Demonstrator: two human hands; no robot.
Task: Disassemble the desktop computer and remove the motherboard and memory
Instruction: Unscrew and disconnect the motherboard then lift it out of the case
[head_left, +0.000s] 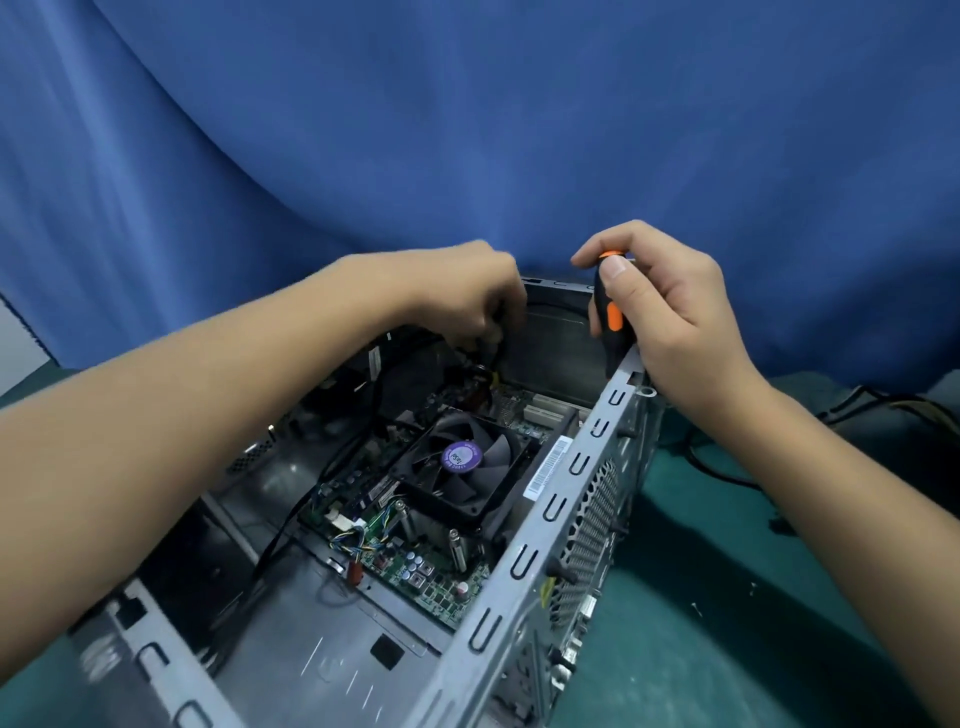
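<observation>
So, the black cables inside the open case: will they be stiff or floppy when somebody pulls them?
Probably floppy: the black cables lie in loose curves over the motherboard. They look thin and light, so the case should hardly shift. They may resist, though: where the left hand grips them, they seem to run down into the board.

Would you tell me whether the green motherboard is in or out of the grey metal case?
In: the green motherboard lies inside the grey metal case, beneath its black fan.
</observation>
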